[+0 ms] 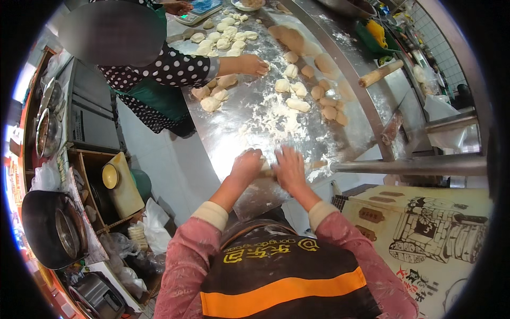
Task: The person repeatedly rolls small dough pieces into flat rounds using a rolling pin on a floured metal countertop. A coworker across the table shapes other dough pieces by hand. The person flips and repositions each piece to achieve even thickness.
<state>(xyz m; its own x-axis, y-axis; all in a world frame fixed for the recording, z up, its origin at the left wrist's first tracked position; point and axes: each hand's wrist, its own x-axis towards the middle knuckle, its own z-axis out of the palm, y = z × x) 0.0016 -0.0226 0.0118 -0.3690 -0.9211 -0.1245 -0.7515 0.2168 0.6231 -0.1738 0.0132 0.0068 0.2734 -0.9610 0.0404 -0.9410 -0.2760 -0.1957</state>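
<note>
My left hand (248, 166) is over the near end of a steel worktable (247, 135), fingers curled against a pale, blurred piece, apparently dough (265, 168). Just right of it is my right hand (291, 167), fingers extended and smeared by motion; whether its palm presses the same piece is hidden. Loose flour (279, 117) covers the steel beyond my hands. A longer roll of dough (298, 105) lies past the flour, with round dough pieces (282, 85) behind it. Another cluster of dough lumps (210, 104) sits by the table's left edge.
Across the left edge a co-worker's hand (255, 65) touches the table near many dough balls (225, 38). A scale (197, 12) stands at the far end. Rightward are a wooden rolling pin (380, 73) and a metal pipe (406, 164). Shelves with pots (53, 229) line the left.
</note>
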